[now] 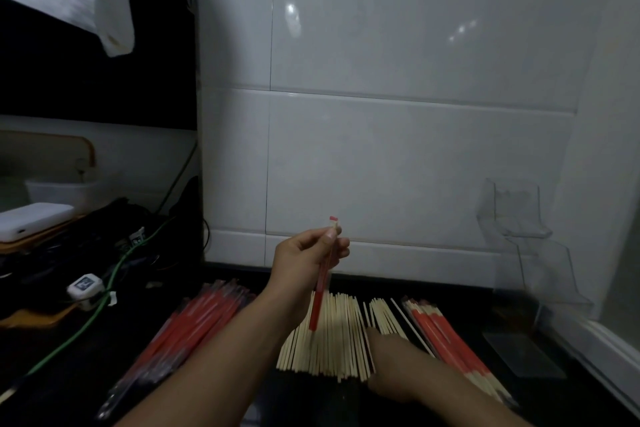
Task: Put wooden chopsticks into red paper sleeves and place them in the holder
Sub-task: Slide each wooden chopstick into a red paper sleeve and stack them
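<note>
With the right hand (391,367) resting, fingers down, on the loose pale wooden chopsticks (329,336) nearest, its grip indeterminate, the left hand (308,256) should keep pinching the red paper sleeve (319,298) upright, mouth steady, short of the far-right clear plastic holder (519,218).

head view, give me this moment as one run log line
left hand: holds sleeved chopstick raised | right hand: on bare chopsticks | holder: looks empty
</note>
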The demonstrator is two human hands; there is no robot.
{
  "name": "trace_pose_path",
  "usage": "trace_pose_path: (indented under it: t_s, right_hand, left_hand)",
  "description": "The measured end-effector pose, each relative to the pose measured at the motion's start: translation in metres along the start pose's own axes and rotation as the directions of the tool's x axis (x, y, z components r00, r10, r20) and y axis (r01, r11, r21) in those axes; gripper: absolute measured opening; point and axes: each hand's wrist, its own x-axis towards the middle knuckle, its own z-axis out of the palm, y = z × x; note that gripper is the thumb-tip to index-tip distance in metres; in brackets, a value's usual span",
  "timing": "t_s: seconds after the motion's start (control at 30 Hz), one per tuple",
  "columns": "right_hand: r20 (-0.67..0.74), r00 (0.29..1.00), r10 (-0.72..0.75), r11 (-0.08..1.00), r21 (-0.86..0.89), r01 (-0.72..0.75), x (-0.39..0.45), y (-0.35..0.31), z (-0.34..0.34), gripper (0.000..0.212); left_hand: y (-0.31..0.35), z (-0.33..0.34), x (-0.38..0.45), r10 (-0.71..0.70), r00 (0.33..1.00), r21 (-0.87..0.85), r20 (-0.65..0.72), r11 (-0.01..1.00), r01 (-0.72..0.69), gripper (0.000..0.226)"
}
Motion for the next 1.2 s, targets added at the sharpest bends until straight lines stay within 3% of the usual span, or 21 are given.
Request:
trace_pose_path:
  t_s: [0.33, 0.4, 0.47, 0.53, 0.6, 0.7, 0.8, 0.87, 1.0, 1.2]
  right_hand:
    - [-0.01, 0.999, 0.047, 0.998, 0.042, -0.047, -0.009, -0.004, -0.008, 0.038]
    - [-0.074, 0.995, 0.059, 0.996, 0.064, -0.054, -0.014, -0.005, -0.016, 0.032]
    - [-0.233, 0.969, 0.08, 0.987, 0.153, -0.044, -0.02, -0.005, -0.032, 0.023]
    - [-0.472, 0.878, 0.075, 0.968, 0.245, 0.049, -0.022, -0.002, -0.055, 0.011]
    - [-0.656, 0.748, 0.098, 0.87, 0.421, 0.256, -0.027, 0.004, -0.082, 0.011]
    - [-0.76, 0.622, 0.19, 0.515, 0.616, 0.596, -0.037, 0.008, -0.121, 0.01]
    - [-0.83, 0.497, 0.252, 0.3, 0.556, 0.776, -0.046, 0.01, -0.146, 0.015]
    - [-0.861, 0.423, 0.281, 0.27, 0.494, 0.826, -0.051, 0.01, -0.155, 0.02]
    - [-0.9, 0.314, 0.302, 0.328, 0.408, 0.852, -0.059, 0.012, -0.16, 0.027]
    - [-0.898, 0.299, 0.323, 0.385, 0.413, 0.825, -0.059, 0.018, -0.156, 0.029]
  left_hand:
    - [-0.001, 0.001, -0.006, -0.012, 1.0, 0.019, -0.021, 1.0, 0.013, 0.018]
    - [0.0, 0.001, -0.006, -0.012, 1.0, 0.013, -0.027, 1.0, 0.012, 0.017]
    - [0.0, 0.001, -0.006, -0.014, 0.999, 0.005, -0.034, 1.0, 0.015, 0.016]
    - [0.0, 0.001, -0.006, -0.016, 0.999, 0.01, -0.033, 1.0, 0.016, 0.015]
    - [-0.001, 0.002, -0.007, -0.019, 0.999, 0.002, -0.026, 1.0, 0.019, 0.016]
    - [-0.002, 0.002, -0.007, -0.015, 1.0, 0.0, -0.024, 1.0, 0.015, 0.016]
    - [-0.003, 0.0, -0.008, -0.013, 1.0, 0.007, -0.012, 1.0, 0.013, 0.017]
    - [-0.003, -0.001, -0.009, -0.014, 1.0, 0.004, 0.001, 1.0, 0.014, 0.017]
    - [-0.001, -0.002, -0.01, -0.013, 1.0, -0.008, 0.019, 1.0, 0.013, 0.017]
    - [-0.001, -0.003, -0.01, 0.002, 1.0, 0.009, 0.031, 1.0, -0.003, 0.015]
